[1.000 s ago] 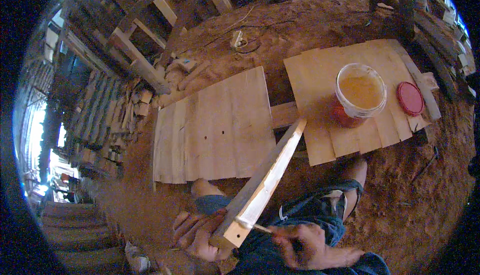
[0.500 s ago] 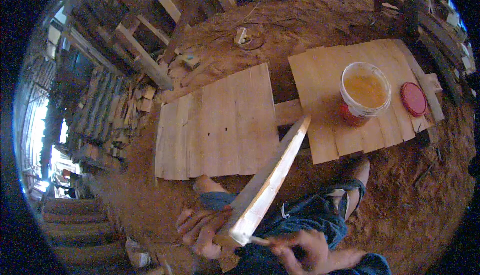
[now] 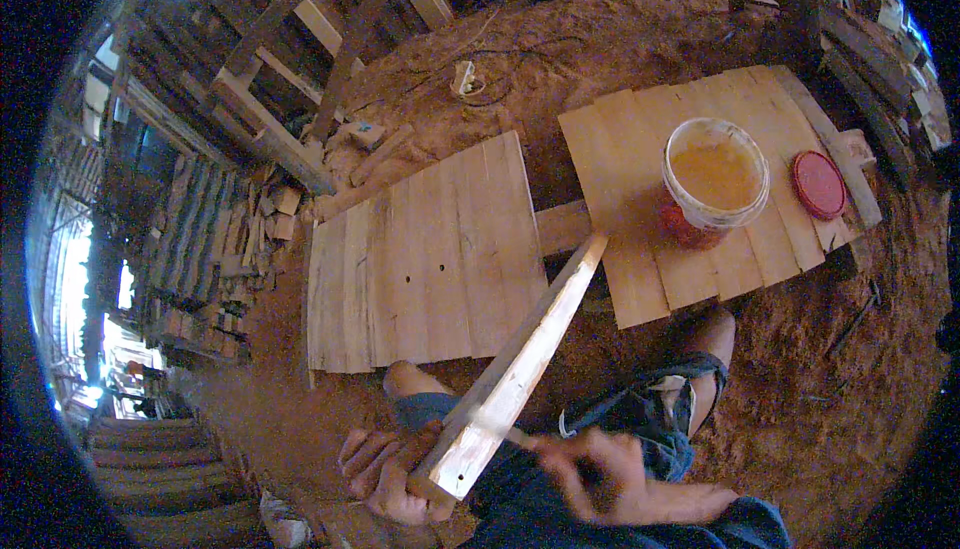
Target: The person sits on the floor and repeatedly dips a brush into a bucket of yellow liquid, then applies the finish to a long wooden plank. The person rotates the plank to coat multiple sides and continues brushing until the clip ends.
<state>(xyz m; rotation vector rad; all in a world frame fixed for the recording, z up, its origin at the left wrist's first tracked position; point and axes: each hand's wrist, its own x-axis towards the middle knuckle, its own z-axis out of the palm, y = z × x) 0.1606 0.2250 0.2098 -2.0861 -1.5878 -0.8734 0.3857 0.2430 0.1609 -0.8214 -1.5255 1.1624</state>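
Note:
A long narrow wooden board (image 3: 517, 382) runs away from me, edge up, its far end resting by the gap between two plank panels. A wet-looking whitish coating covers its upper edge. My left hand (image 3: 388, 476) is wrapped round the board's near end. In my right hand (image 3: 605, 474), closed fingers hold a slim, light brush-like tool (image 3: 521, 439), blurred by motion; its tip meets the coated edge a little beyond the near end. A clear tub (image 3: 690, 224) of amber stuff stands on the right panel, open, with a red round lid (image 3: 820, 185) beside it.
The left plank panel (image 3: 420, 249) and right plank panel (image 3: 630, 279) lie ahead, a crosspiece (image 3: 563, 228) showing between them. Stacked timber (image 3: 180, 219) and wood offcuts (image 3: 285, 211) fill the left. A hammer-like tool (image 3: 855, 319) lies on the brown ground at right.
The brush-like tool has moved from the board's near end a short way forward along its edge. The board's near end has shifted slightly left and toward me, with my left hand on it.

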